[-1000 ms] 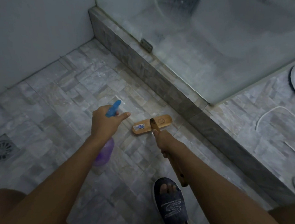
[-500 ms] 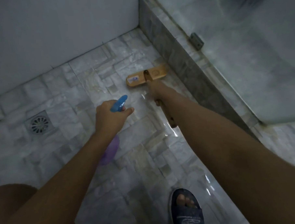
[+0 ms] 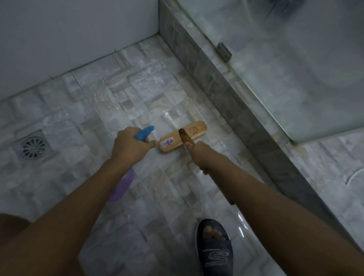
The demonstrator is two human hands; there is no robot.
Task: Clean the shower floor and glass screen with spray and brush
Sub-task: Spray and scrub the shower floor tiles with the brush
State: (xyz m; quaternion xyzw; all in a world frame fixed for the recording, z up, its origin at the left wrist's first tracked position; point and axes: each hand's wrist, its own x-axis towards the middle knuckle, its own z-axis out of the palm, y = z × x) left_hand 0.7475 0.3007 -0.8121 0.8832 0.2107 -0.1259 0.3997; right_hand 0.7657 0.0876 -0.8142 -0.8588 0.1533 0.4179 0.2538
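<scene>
Our right hand [image 3: 197,154] curls its fingers round the brush [image 3: 183,135] handle, head flat on the floor [image 3: 116,93] near the kerb [image 3: 230,102]. Our left hand [image 3: 128,148] clasps the spray [image 3: 145,132]. The floor looks wet: our slipper [image 3: 214,258] may slide.

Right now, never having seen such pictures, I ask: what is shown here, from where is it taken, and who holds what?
No machine here: a person wears a camera on the head, so the view looks down from above. The left hand holds a spray bottle with a blue top. The right hand holds the handle of a wooden brush, whose head rests on the tiled floor. A drain is at the left, a stone kerb and the glass screen at the right, a sandal below.
</scene>
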